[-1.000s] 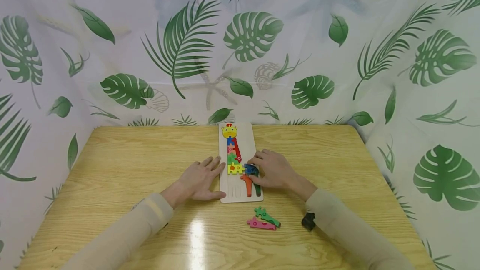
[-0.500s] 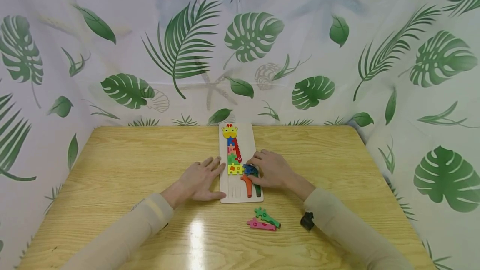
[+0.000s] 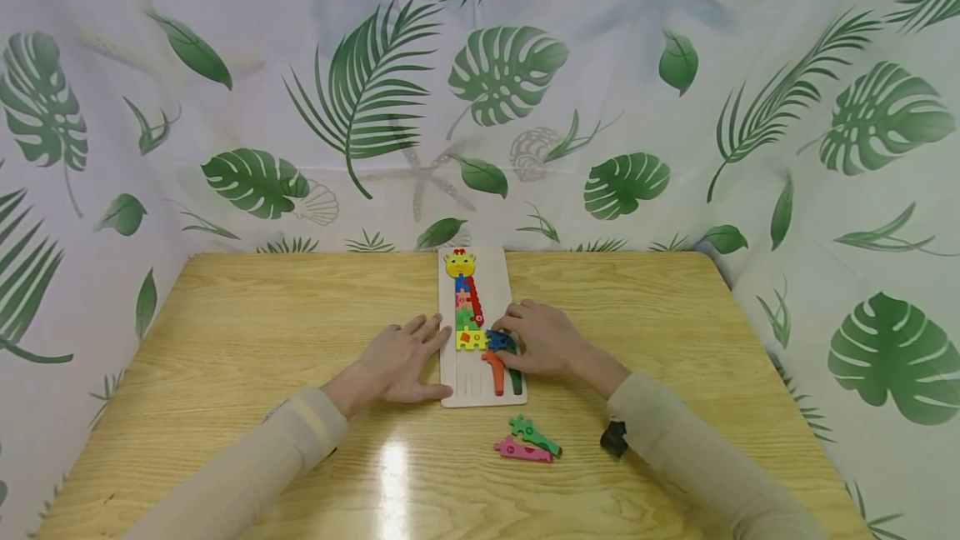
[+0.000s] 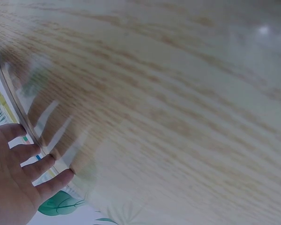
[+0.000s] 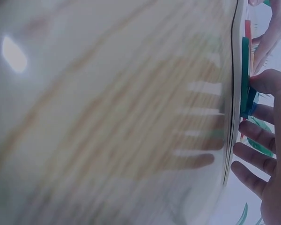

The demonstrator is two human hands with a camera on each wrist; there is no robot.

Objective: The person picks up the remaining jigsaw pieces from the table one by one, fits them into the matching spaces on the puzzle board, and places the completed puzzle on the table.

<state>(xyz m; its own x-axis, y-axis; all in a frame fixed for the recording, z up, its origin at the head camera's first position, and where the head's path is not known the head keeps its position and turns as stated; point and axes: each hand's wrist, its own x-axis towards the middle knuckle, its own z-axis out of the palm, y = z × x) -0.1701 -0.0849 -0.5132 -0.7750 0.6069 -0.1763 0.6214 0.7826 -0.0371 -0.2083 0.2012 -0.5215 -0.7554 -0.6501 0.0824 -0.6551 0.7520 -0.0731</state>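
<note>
A wooden giraffe puzzle board (image 3: 496,273) lies on the table with a yellow head piece (image 3: 460,263), colored neck pieces and a yellow body piece (image 3: 470,340) set in it. My right hand (image 3: 546,338) pinches a dark blue puzzle piece (image 3: 498,340) between thumb and index finger at the board's right side, partly covering it. Below that lie an orange leg piece (image 3: 496,373) and a dark green piece (image 3: 516,382), its upper part behind the fingers. With fingers spread straight, my left hand (image 3: 401,359) rests along the board's left edge.
On the table (image 3: 285,307), a green leg piece (image 3: 536,435) and a pink leg piece (image 3: 522,449) lie in front of the board, partly overlapping. A white leaf-printed sheet (image 3: 405,107) hangs behind the table's far edge.
Both hands stay almost where they were. The blue piece has shifted very slightly under the right fingers, and the right forearm has moved a touch to the left.
</note>
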